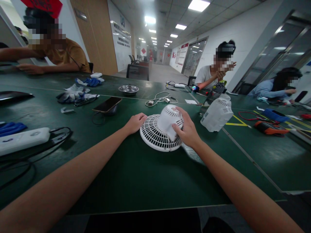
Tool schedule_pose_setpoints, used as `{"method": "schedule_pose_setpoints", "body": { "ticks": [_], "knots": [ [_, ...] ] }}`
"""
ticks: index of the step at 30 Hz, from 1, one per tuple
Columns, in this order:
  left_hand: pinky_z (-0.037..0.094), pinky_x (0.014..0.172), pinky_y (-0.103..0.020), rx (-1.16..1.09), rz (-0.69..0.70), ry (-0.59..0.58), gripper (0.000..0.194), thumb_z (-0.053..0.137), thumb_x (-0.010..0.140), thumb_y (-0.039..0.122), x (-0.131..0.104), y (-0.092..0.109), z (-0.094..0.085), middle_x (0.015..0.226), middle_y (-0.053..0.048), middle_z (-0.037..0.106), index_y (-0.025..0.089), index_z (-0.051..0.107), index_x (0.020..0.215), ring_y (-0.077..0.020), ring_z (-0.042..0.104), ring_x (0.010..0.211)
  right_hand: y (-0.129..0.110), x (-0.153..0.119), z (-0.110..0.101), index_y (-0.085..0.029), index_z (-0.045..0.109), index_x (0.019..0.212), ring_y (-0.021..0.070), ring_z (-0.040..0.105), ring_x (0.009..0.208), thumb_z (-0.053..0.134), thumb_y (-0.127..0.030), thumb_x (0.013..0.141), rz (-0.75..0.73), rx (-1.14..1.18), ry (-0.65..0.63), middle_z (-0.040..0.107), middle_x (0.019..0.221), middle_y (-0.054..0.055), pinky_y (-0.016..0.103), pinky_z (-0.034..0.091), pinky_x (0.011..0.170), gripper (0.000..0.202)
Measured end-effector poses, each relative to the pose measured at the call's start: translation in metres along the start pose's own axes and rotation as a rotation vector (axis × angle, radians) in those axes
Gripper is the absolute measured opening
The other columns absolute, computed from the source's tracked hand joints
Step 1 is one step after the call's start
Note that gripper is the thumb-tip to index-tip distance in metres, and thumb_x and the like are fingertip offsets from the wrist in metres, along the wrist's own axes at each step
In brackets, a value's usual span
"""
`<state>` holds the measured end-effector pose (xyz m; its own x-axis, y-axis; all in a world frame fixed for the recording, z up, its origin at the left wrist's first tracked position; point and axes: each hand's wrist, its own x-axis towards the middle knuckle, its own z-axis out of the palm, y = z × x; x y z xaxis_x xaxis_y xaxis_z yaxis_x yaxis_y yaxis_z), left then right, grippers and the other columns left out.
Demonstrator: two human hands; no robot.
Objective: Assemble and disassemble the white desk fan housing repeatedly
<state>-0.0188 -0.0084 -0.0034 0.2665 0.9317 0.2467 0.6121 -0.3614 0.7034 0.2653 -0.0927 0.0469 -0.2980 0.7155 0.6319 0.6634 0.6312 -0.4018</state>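
A round white fan grille (155,137) lies on the green table, close in front of me. On top of it sits a white motor housing (166,118) with vent slots. My right hand (187,127) is wrapped round the right side of this housing, thumb on its front. At the grille's left rim is my left hand (136,123), its fingers curled against the edge. To the right, a white vented plastic casing (216,113) stands by itself.
Around lie a phone (108,104), metal bowl (128,90), coiled white cable (161,99), gloves (73,95), white power strip (26,140) and orange-black meter (270,128). Three people sit across the table, at left and right.
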Motion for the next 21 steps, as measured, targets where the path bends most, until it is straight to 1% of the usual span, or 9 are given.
{"method": "schedule_pose_setpoints", "body": {
  "ticks": [2,4,6,9,12,14,17,19,21],
  "knots": [
    [0.049,0.082,-0.035,0.001,0.007,0.005,0.046,0.04,0.099,0.05,0.0,0.0,0.0,0.105,-0.009,0.076,0.017,0.069,0.111,-0.0251,0.069,0.096,0.002,0.0,0.001,-0.033,0.03,0.153,0.0385,0.059,0.121,0.066,-0.043,0.087,0.104,0.004,-0.029,0.058,0.141,0.011,0.067,0.044,0.106,0.076],
    [0.049,0.081,-0.035,0.0,0.015,0.009,0.046,0.041,0.099,0.05,-0.001,-0.001,0.0,0.106,-0.01,0.076,0.016,0.069,0.112,-0.0254,0.069,0.096,0.007,0.002,-0.001,-0.031,0.026,0.155,0.0391,0.064,0.11,0.072,-0.05,0.083,0.218,0.013,-0.065,0.066,0.127,0.012,0.067,0.048,0.1,0.088],
    [0.049,0.081,-0.035,-0.003,0.017,0.013,0.046,0.042,0.098,0.049,-0.001,-0.003,0.0,0.108,-0.01,0.076,0.016,0.069,0.114,-0.0256,0.069,0.097,0.015,0.003,-0.003,-0.028,0.024,0.156,0.0408,0.066,0.11,0.077,-0.055,0.077,0.295,0.019,-0.103,0.068,0.123,0.012,0.067,0.049,0.099,0.098],
    [0.05,0.082,-0.035,-0.007,0.015,0.017,0.045,0.041,0.099,0.05,0.0,-0.005,0.001,0.11,-0.01,0.076,0.017,0.068,0.115,-0.0257,0.069,0.098,0.027,0.002,-0.007,-0.026,0.023,0.157,0.0433,0.063,0.12,0.083,-0.057,0.07,0.31,0.058,-0.182,0.061,0.137,0.015,0.067,0.047,0.104,0.11],
    [0.05,0.083,-0.036,-0.029,0.009,0.016,0.045,0.043,0.098,0.051,0.002,-0.007,0.001,0.11,-0.009,0.075,0.017,0.068,0.115,-0.0263,0.069,0.099,0.034,0.0,-0.009,-0.028,0.024,0.155,0.0422,0.061,0.126,0.086,-0.055,0.067,0.259,0.105,-0.209,0.058,0.144,0.014,0.065,0.045,0.108,0.111],
    [0.049,0.086,-0.037,-0.068,0.025,0.017,0.044,0.044,0.098,0.05,0.002,-0.008,0.002,0.111,-0.009,0.075,0.018,0.068,0.116,-0.0265,0.069,0.1,0.034,-0.001,-0.008,-0.028,0.03,0.153,0.0417,0.06,0.127,0.088,-0.054,0.066,0.244,0.103,-0.183,0.061,0.141,0.014,0.064,0.043,0.11,0.108],
    [0.049,0.088,-0.038,-0.172,0.076,0.033,0.042,0.044,0.099,0.049,-0.001,-0.008,0.001,0.111,-0.008,0.074,0.019,0.069,0.116,-0.0256,0.067,0.1,0.031,-0.001,-0.006,-0.027,0.039,0.147,0.0409,0.062,0.124,0.091,-0.053,0.062,0.273,0.124,-0.117,0.066,0.134,0.012,0.064,0.044,0.109,0.103],
    [0.049,0.084,-0.037,-0.286,0.115,0.095,0.044,0.041,0.101,0.05,-0.003,-0.006,0.0,0.101,-0.006,0.073,0.019,0.066,0.119,-0.0236,0.066,0.092,0.031,0.0,-0.004,-0.027,0.044,0.142,0.0389,0.063,0.121,0.093,-0.05,0.058,0.31,0.22,-0.034,0.067,0.131,0.011,0.061,0.046,0.108,0.1],
    [0.048,0.078,-0.035,-0.416,0.175,0.205,0.048,0.036,0.103,0.053,-0.005,-0.004,0.0,0.092,-0.005,0.07,0.018,0.062,0.124,-0.0214,0.063,0.083,0.032,0.002,-0.002,-0.028,0.049,0.136,0.0355,0.067,0.113,0.093,-0.048,0.059,0.392,0.401,0.07,0.069,0.125,0.008,0.057,0.052,0.101,0.091]
  ]
}}
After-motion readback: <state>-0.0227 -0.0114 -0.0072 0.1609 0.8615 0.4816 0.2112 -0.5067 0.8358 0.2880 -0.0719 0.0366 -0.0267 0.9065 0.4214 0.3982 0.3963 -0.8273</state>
